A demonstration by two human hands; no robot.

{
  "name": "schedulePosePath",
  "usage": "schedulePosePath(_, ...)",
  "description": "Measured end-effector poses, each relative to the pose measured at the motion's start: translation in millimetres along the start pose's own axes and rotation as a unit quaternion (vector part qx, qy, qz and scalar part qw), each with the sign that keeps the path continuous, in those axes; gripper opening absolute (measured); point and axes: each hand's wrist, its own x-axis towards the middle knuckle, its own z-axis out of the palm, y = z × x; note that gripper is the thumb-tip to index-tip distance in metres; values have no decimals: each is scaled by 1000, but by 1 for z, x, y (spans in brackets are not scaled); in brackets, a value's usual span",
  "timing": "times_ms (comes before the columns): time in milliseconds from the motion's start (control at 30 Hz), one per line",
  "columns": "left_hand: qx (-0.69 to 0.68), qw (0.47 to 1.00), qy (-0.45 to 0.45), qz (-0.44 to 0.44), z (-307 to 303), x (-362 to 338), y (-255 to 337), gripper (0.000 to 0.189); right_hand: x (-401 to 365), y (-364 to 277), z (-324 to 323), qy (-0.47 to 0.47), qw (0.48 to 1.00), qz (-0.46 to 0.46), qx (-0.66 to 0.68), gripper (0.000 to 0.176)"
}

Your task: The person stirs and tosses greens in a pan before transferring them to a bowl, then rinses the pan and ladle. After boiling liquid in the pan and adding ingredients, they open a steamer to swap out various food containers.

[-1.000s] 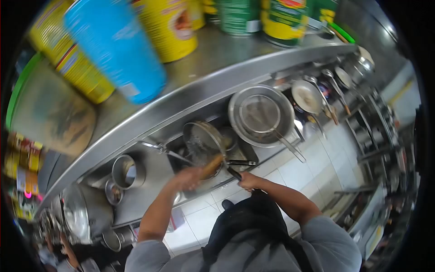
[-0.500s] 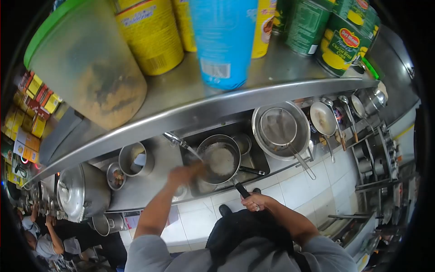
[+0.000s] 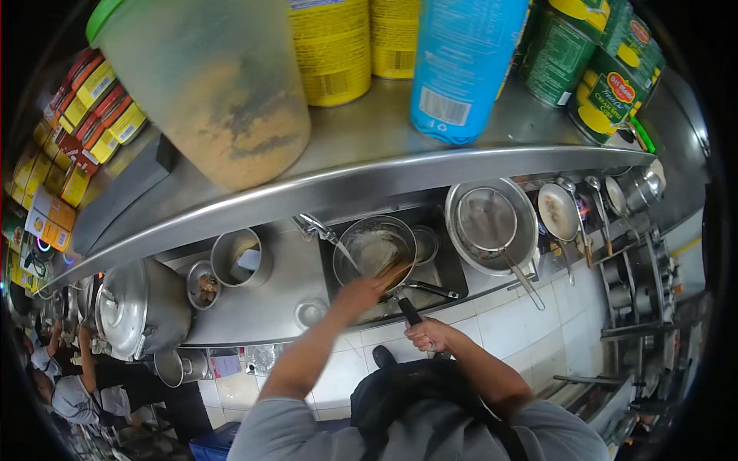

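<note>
My right hand is closed around the black handle of a deep pan. The pan sits in the sink, with whitish, cloudy water in it. My left hand reaches over the pan's near rim, smeared by motion. A brown blur by its fingers, inside the pan, cannot be made out. From the faucet, a stream of water runs into the pan. Another black handle and a small round bowl lie to the pan's right in the sink.
A steel shelf crosses above the sink, bearing a green-lidded tub, a blue container and cans. Right of the sink, a strainer rests on a large basin. A big lidded pot stands left; other people are beyond.
My left hand has moved right across the pan, from its left side to its near right part. My right hand still grips the handle. The view has shifted somewhat.
</note>
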Motion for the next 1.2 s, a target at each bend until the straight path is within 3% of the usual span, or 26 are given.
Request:
schedulePosePath(33,-2,1000,-2,4,-20,-9,-14,31,-12,-4,-5,6,999,-23,-38,27)
schedulePosePath(67,10,998,28,64,-50,-22,-27,32,-22,-3,-14,31,996,-11,-78,27)
schedulePosePath(133,18,992,52,115,-56,-12,-48,34,-23,7,-23,50,992,-8,-113,27)
schedulePosePath(167,-130,991,-12,5,-41,23,-72,37,-17,1,-26,64,985,-14,-159,27)
schedulePosePath(200,-275,952,-80,-106,-31,39,-87,40,-11,-1,-29,87,969,-43,-225,23)
schedulePosePath(233,-278,951,-77,-108,-37,35,-70,40,-5,-6,-37,87,969,-40,-229,23)
schedulePosePath(300,-563,796,-95,-201,-49,19,-5,42,4,-11,-55,161,929,-53,-329,19)
schedulePosePath(367,-543,803,-167,-178,-20,-5,12,39,-5,-21,-60,165,917,-65,-356,22)
schedulePosePath(433,-548,800,-210,-120,1,-10,-24,36,-31,-30,-52,234,848,-135,-457,20)
schedulePosePath(467,-323,931,-144,-85,-3,-6,-42,33,-38,-31,-55,223,858,-138,-441,20)
schedulePosePath(500,-200,979,-17,-41,14,15,-74,30,-38,-29,-56,223,858,-134,-443,20)
schedulePosePath(533,-54,991,116,-32,31,37,-106,28,-35,-25,-53,188,902,-101,-376,21)
schedulePosePath(633,-78,989,89,-93,-28,37,-19,27,-5,-18,-38,80,982,-5,-168,22)
schedulePosePath(667,7,999,44,29,-32,27,9,24,8,-14,-42,30,994,23,-100,22)
schedulePosePath(700,125,990,11,71,-8,19,9,21,17,-11,-47,-17,998,50,-33,22)
schedulePosePath(733,125,988,42,80,-11,-11,6,21,18,-7,-52,-61,997,38,-7,19)
schedulePosePath(767,133,990,37,13,-38,-44,11,23,20,0,-60,-105,994,25,20,18)
schedulePosePath(800,141,988,35,-52,-64,-70,4,26,28,11,-84,-100,991,75,45,16)
schedulePosePath(833,153,980,78,-105,-60,-88,-34,30,2,5,-55,-130,991,9,43,8)
schedulePosePath(900,162,961,162,-157,-73,-131,-84,36,8,19,-69,-241,956,43,159,6)
schedulePosePath(1000,216,938,185,-197,-96,-132,-101,35,32,27,-74,-310,920,82,226,10)
schedulePosePath(1033,266,909,315,-54,-108,-110,-88,33,36,25,-70,-317,918,75,227,10)
schedulePosePath(1067,303,846,428,94,-115,-88,-74,31,38,28,-63,-299,933,63,188,12)
schedulePosePath(1133,97,920,358,123,-85,-29,-48,29,39,33,-52,-281,947,46,152,14)
schedulePosePath(1167,-45,959,259,101,-62,6,-51,25,38,32,-46,-232,966,33,105,15)
schedulePosePath(1200,73,991,68,-86,-51,51,-52,35,32,35,-38,-181,981,24,58,18)
